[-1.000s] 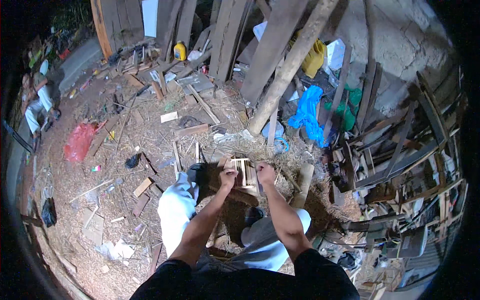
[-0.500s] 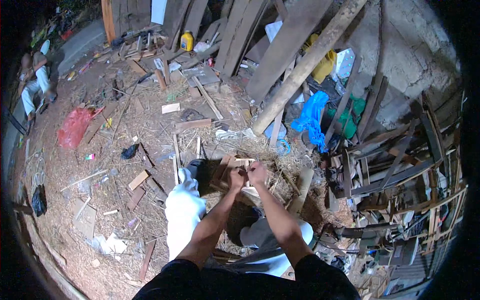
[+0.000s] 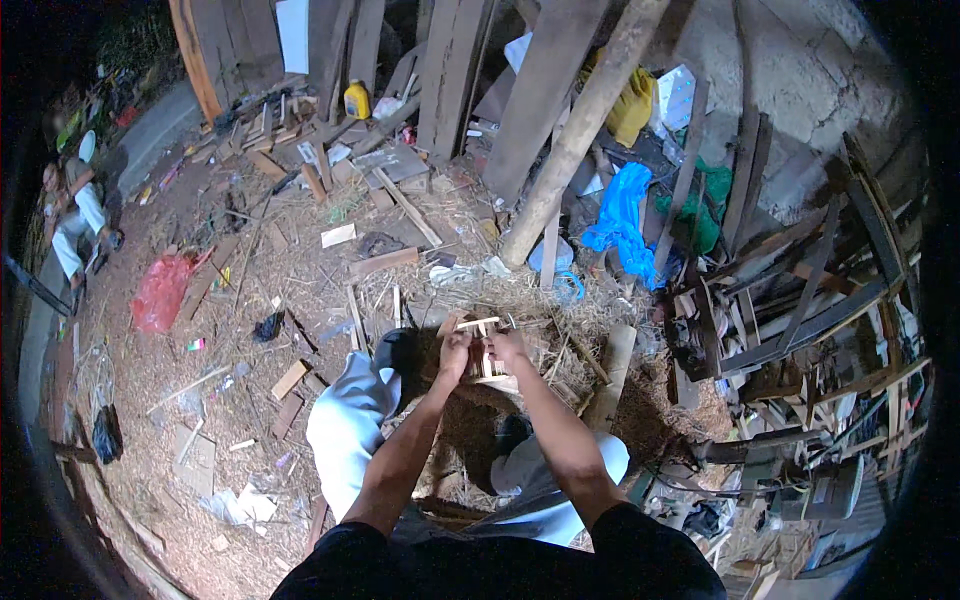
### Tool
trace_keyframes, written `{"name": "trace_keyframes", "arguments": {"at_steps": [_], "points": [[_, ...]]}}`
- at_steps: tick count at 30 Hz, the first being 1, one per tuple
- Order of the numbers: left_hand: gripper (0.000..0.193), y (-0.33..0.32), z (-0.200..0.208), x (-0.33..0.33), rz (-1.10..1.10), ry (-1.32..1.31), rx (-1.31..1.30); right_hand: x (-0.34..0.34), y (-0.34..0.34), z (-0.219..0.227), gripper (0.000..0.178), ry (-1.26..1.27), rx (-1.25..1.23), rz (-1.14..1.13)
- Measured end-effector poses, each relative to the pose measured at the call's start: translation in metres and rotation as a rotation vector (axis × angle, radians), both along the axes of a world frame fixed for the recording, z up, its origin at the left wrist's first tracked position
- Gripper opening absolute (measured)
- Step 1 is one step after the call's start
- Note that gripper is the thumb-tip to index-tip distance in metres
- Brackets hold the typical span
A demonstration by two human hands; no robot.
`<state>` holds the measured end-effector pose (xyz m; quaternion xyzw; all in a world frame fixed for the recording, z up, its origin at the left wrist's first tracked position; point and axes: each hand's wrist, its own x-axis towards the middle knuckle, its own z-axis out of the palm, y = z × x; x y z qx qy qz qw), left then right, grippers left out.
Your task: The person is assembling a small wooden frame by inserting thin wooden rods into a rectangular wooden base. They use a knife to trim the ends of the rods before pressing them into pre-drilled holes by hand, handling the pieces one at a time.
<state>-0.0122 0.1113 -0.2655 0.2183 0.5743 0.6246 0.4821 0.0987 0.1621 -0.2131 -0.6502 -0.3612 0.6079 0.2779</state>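
Between the person's knees, low over the straw-strewn ground [image 3: 330,275], was a small slatted wooden frame [image 3: 484,362], its pale top strip [image 3: 478,322] lying crosswise beyond the fingers. The left hand [image 3: 455,352] was at the frame's left side, its fingers curled well in rather than spread. The right hand [image 3: 507,346] was at the opposite side, also bent nearly closed, with its fingertips turned inward toward the slats. The two hands were near each other but apart, with part of the frame showing between them. Whether either one pinched the wood or only rested against it, I could not tell; the fingertips were too small and partly hidden.

Bare forearms ran back from there to black sleeves, between legs in pale trousers [image 3: 345,430]. To the right of the frame, a flat board [image 3: 612,375] lay on the ground. Farther off, a round pole [image 3: 590,130] leaned up past crumpled blue plastic [image 3: 625,222], and a yellow jug [image 3: 357,100] stood among scraps. A red plastic bag [image 3: 165,292] lay to the left, and beyond it another person [image 3: 85,215] sat near the edge of view.
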Motion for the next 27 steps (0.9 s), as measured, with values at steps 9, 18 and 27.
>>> {"name": "trace_keyframes", "arguments": {"at_steps": [9, 18, 27], "points": [[0.025, 0.043, -0.041, -0.037, -0.068, 0.237, -0.158, -0.006, 0.025, 0.079, 0.024, -0.073, 0.087, 0.232], [0.028, 0.045, 0.139, -0.070, -0.348, 0.591, 0.217, 0.058, 0.028, 0.199, 0.024, 0.279, 0.693, 0.107], [0.021, 0.017, 0.291, -0.052, -0.458, 0.555, 0.343, 0.021, -0.005, 0.268, 0.024, 0.499, 0.867, -0.016]]}}
